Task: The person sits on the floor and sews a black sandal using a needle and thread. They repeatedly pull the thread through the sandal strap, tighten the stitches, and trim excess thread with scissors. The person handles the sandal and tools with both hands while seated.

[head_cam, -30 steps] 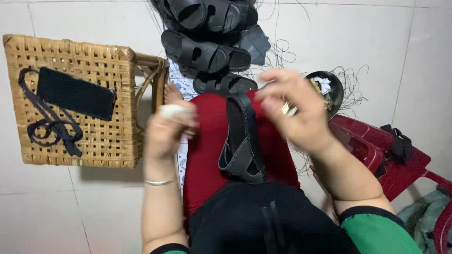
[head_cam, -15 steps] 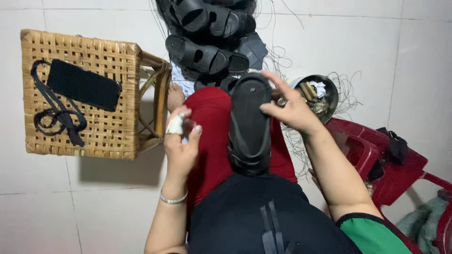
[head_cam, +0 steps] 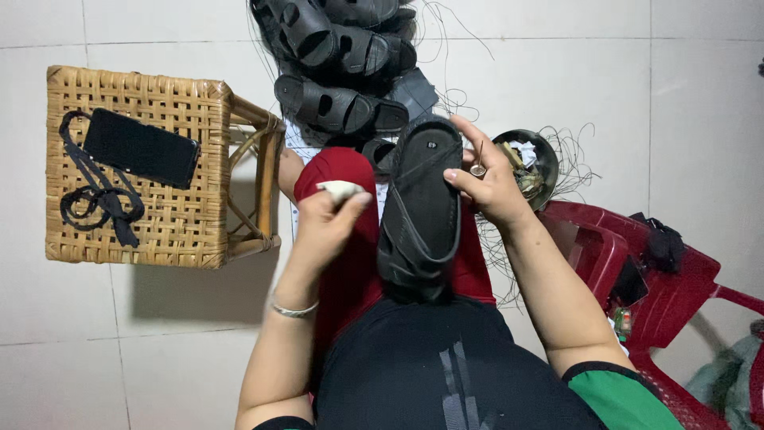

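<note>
Two bare hands work over your lap, and both are closed on something. Biggest around you is the pale tiled floor (head_cam: pixel 652 95). On it, at your left, stands a woven cane stool (head_cam: pixel 143 231); at your right, a red plastic chair (head_cam: pixel 676 295) reaches to the right edge of view. Your red-trousered legs (head_cam: pixel 350 263) run up the middle from your black shirt (head_cam: pixel 446 374).

Ahead of your knees, at the top edge, lies a heap of black sandals (head_cam: pixel 342 48), with loose dark threads trailing from it over the floor.

One black sandal (head_cam: pixel 422 215) lies lengthwise on your right thigh, sole side up, its far end toward the heap. Your right hand (head_cam: pixel 493 187) grips that far end from the right side, fingers curled over the edge; a thin needle-like piece shows between its fingers, too small to be sure of.

On the stool's seat, toward its far-left corner, lies a flat black phone (head_cam: pixel 142 147), with a black strap (head_cam: pixel 95 199) looped just beside it.

A round metal bowl (head_cam: pixel 529 163) of scraps sits on the floor just past your right hand.

Your left hand (head_cam: pixel 330 219), a thin bangle (head_cam: pixel 293 310) at its wrist, is clenched on a small white lump (head_cam: pixel 341 189) over your left knee, just left of the sandal.
</note>
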